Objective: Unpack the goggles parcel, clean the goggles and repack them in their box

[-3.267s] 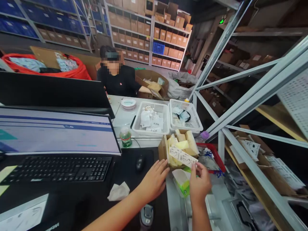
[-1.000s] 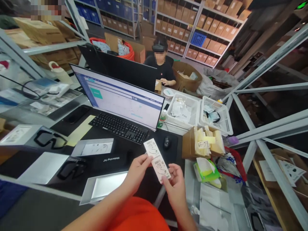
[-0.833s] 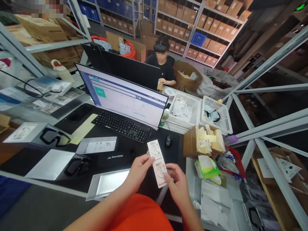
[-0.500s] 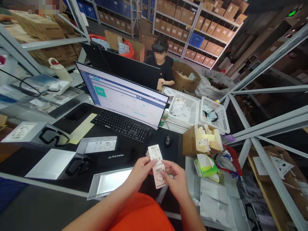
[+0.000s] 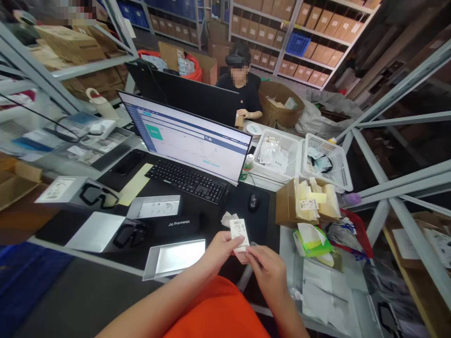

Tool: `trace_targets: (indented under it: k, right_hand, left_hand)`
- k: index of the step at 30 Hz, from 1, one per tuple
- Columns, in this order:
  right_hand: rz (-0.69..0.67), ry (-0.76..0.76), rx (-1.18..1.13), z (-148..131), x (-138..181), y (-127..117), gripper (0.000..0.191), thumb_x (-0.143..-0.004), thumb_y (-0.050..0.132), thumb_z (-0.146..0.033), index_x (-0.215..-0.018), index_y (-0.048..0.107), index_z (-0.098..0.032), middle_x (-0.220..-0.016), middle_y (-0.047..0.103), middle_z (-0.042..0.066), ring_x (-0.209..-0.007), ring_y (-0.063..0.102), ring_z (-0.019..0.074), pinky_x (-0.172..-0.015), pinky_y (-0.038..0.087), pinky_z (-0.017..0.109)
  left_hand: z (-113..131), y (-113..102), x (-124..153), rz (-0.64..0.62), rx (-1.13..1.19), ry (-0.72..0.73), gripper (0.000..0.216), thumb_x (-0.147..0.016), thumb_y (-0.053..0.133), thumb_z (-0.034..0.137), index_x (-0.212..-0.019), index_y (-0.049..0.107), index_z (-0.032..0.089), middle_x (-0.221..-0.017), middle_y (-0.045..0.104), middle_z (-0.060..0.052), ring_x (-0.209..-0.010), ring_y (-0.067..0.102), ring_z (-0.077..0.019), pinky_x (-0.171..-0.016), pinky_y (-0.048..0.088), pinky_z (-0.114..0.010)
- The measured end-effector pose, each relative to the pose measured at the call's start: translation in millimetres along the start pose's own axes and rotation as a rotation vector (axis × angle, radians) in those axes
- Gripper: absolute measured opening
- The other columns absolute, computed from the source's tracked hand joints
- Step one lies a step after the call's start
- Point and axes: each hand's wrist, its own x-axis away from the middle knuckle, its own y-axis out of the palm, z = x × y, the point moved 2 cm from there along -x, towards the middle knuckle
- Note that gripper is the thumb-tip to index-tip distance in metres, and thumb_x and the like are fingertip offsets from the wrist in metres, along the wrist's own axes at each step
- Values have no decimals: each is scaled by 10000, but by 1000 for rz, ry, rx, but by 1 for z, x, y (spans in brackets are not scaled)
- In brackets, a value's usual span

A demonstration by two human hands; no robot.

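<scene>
A small white printed label slip [image 5: 239,231] stands upright between my two hands, over the near edge of the black desk mat [image 5: 183,220]. My left hand [image 5: 221,249] pinches its left side. My right hand [image 5: 266,270] pinches its lower right corner. An open silver tray [image 5: 176,258] lies just left of my left hand. A crumpled tissue [image 5: 225,219] lies behind the slip. Right of my hands stand a cardboard box of yellowish label rolls [image 5: 310,202] and a green tissue pack [image 5: 312,239].
A monitor [image 5: 190,138], a keyboard [image 5: 186,180] and a mouse [image 5: 252,202] sit on the desk. Silver boxes with black goggles [image 5: 98,196] lie at left. Two white baskets [image 5: 303,159] stand behind. A person sits across the desk. Metal shelf beams [image 5: 394,188] cross the right side.
I took the label slip from the box at right and brought it in front of me. Over the last second it sank lower between both hands, with less of it showing.
</scene>
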Motion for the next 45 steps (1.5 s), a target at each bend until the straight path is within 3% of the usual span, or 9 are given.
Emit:
trace_targets:
  k: [5, 8, 11, 20, 28, 36, 41, 45]
  right_hand:
    - [-5, 14, 53, 12, 11, -4, 120, -977, 607, -236, -1007, 720, -212, -890, 770, 13, -784, 743, 157, -723, 586, 250]
    - [-6, -30, 58, 16, 13, -5, 135, -991, 587, -247, -981, 718, -215, -885, 768, 8, -781, 743, 145, -742, 580, 232]
    - [19, -90, 79, 15, 14, -7, 144, -996, 580, -251, -968, 714, -205, -887, 768, 14, -785, 746, 141, -768, 570, 221]
    - [63, -91, 134, 17, 15, -3, 225, -1014, 554, -372, -941, 687, -205, -831, 769, 7, -705, 751, 142, -677, 567, 216]
    - [74, -102, 108, 9, 13, 1, 183, -1016, 525, -200, -940, 688, -236, -831, 778, -29, -720, 752, 121, -689, 574, 207]
    - [98, 15, 56, 13, 18, 9, 182, -1013, 529, -251, -901, 672, -240, -785, 762, -23, -658, 736, 135, -606, 571, 217]
    - [140, -15, 59, 19, 20, 11, 216, -1011, 517, -233, -932, 718, -228, -802, 781, -6, -678, 752, 137, -641, 591, 200]
    - [69, 18, 35, 25, 23, 12, 210, -980, 537, -178, -881, 714, -229, -781, 775, -8, -660, 748, 144, -627, 587, 201]
  left_hand:
    - [-8, 8, -5, 37, -74, 39, 333, -588, 794, 434, -661, 725, 116, -649, 699, -40, -613, 602, -161, -610, 437, -264]
    - [-11, 9, -8, 53, -119, 61, 208, -611, 726, 322, -556, 668, 131, -561, 613, 7, -547, 499, -102, -542, 322, -229]
    - [-13, 10, -9, 60, -142, 71, 174, -619, 681, 292, -540, 651, 141, -543, 589, 18, -542, 478, -99, -530, 301, -230]
    - [-16, 4, -9, 31, -188, 83, 192, -609, 703, 318, -604, 696, 126, -615, 653, -14, -590, 544, -138, -564, 357, -245]
    - [-14, 0, -10, -16, -250, 75, 329, -647, 741, 431, -567, 667, 121, -550, 601, -9, -531, 474, -114, -541, 315, -246]
    - [-13, -1, -17, -9, -262, 72, 467, -610, 813, 567, -577, 699, 114, -580, 666, -44, -536, 511, -125, -559, 335, -247]
    - [-10, 1, -19, -12, -274, 71, 506, -553, 842, 598, -507, 661, 128, -522, 611, -13, -507, 454, -103, -547, 330, -244]
    - [-9, 3, -20, -13, -277, 75, 494, -573, 830, 593, -535, 674, 126, -536, 605, -11, -525, 461, -110, -555, 334, -248]
